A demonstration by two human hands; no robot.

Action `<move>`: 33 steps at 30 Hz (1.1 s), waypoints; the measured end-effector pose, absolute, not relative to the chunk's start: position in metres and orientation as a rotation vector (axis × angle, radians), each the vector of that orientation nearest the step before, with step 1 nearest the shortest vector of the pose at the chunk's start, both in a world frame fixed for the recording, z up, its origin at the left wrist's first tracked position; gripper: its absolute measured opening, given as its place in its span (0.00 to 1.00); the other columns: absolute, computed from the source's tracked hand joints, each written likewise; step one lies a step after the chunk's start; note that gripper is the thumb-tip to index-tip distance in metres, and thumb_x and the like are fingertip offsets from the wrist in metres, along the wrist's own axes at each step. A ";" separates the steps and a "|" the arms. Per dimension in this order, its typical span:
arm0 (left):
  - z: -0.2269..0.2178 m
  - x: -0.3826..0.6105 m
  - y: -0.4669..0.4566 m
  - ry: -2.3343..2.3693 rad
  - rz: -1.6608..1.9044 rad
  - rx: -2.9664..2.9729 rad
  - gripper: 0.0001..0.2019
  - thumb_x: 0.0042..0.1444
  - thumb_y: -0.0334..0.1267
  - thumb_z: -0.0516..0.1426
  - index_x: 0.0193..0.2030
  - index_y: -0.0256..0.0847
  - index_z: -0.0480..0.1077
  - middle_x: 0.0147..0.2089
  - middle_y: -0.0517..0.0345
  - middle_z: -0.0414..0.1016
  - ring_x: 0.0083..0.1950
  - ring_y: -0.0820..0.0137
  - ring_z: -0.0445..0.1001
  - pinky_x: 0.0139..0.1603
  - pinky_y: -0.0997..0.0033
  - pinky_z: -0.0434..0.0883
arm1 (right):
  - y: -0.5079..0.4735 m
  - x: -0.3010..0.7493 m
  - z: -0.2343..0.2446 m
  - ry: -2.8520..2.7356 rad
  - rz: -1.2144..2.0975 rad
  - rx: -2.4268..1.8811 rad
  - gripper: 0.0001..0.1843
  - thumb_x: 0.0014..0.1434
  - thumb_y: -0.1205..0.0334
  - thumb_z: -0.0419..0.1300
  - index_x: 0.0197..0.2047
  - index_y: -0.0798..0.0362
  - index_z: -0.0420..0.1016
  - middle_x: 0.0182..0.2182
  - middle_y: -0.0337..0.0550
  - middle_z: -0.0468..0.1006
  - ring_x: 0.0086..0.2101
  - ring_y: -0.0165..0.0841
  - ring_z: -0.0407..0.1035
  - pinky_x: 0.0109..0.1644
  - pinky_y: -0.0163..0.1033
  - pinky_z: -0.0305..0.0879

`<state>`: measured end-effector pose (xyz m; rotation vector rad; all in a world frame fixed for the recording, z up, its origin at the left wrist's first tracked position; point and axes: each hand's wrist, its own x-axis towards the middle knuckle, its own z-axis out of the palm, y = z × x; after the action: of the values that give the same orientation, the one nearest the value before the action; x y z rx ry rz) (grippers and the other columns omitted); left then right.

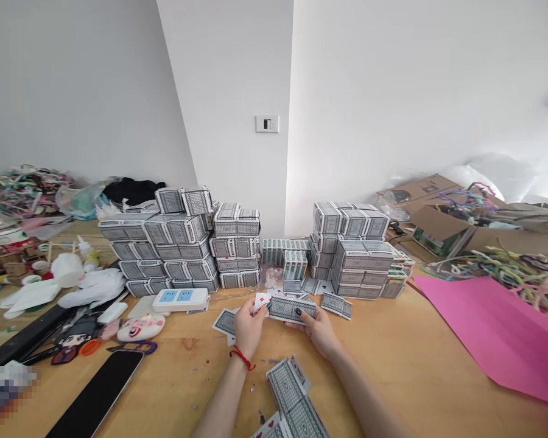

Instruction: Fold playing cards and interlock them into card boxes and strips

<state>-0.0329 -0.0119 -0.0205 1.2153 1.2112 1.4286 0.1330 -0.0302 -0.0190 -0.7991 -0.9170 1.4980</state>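
Note:
My left hand (248, 328), a red cord bracelet at its wrist, pinches a white playing card (260, 299) with a red diamond on it. Just beside it, my right hand (318, 330) grips grey-backed playing cards (285, 308), thumb on top and fingers beneath. The two hands almost meet, and how many cards lie together there I cannot tell. Loose cards (224, 322) rest on the table left of my left hand, and another small group (337, 305) lies right of my right hand. Between my forearms sits a joined piece made of cards (288, 389).
Tall stacks of card-covered blocks stand at the left (187, 252) and right (363, 264). Green-and-white card boxes (295, 265) sit between them. A power strip (181, 300), a phone (98, 395) and craft clutter fill the left. Pink paper (497, 334) and a cardboard box (475, 228) occupy the right.

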 end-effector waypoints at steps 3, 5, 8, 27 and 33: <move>-0.021 -0.033 -0.011 1.184 1.367 1.200 0.15 0.42 0.37 0.56 0.39 0.34 0.70 0.38 0.50 0.75 0.37 0.65 0.72 0.36 0.69 0.68 | -0.029 0.134 -0.021 -0.937 1.480 -0.830 0.26 0.40 0.51 0.64 0.42 0.53 0.67 0.43 0.48 0.72 0.40 0.42 0.68 0.36 0.45 0.70; -0.021 -0.033 -0.012 1.216 1.327 1.252 0.14 0.42 0.36 0.56 0.37 0.34 0.71 0.37 0.51 0.76 0.36 0.66 0.72 0.35 0.70 0.67 | -0.027 0.134 -0.023 -0.948 1.469 -0.839 0.25 0.40 0.50 0.64 0.41 0.53 0.67 0.43 0.48 0.72 0.40 0.42 0.68 0.36 0.46 0.70; -0.018 -0.032 -0.015 1.331 1.322 1.410 0.12 0.44 0.37 0.54 0.35 0.35 0.71 0.33 0.53 0.76 0.33 0.67 0.71 0.33 0.72 0.66 | -0.027 0.133 -0.025 -0.970 1.461 -0.850 0.23 0.40 0.50 0.63 0.38 0.54 0.68 0.42 0.48 0.73 0.39 0.43 0.68 0.36 0.47 0.70; -0.009 -0.027 -0.019 0.668 1.257 0.659 0.10 0.48 0.38 0.55 0.36 0.37 0.71 0.37 0.51 0.75 0.40 0.66 0.72 0.42 0.67 0.67 | -0.029 0.135 -0.021 -0.850 1.555 -0.760 0.20 0.40 0.56 0.65 0.37 0.54 0.69 0.42 0.46 0.73 0.40 0.42 0.69 0.41 0.49 0.68; -0.008 -0.025 -0.022 0.625 1.137 0.757 0.12 0.47 0.38 0.57 0.39 0.37 0.71 0.37 0.52 0.75 0.41 0.68 0.71 0.45 0.68 0.66 | -0.029 0.133 -0.021 -0.881 1.534 -0.801 0.21 0.39 0.54 0.65 0.37 0.55 0.69 0.41 0.48 0.74 0.38 0.42 0.70 0.39 0.49 0.68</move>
<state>-0.0246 -0.0215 -0.0079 0.7575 0.6248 1.1366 0.1329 -0.0293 -0.0209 -0.8011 -0.8806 1.5340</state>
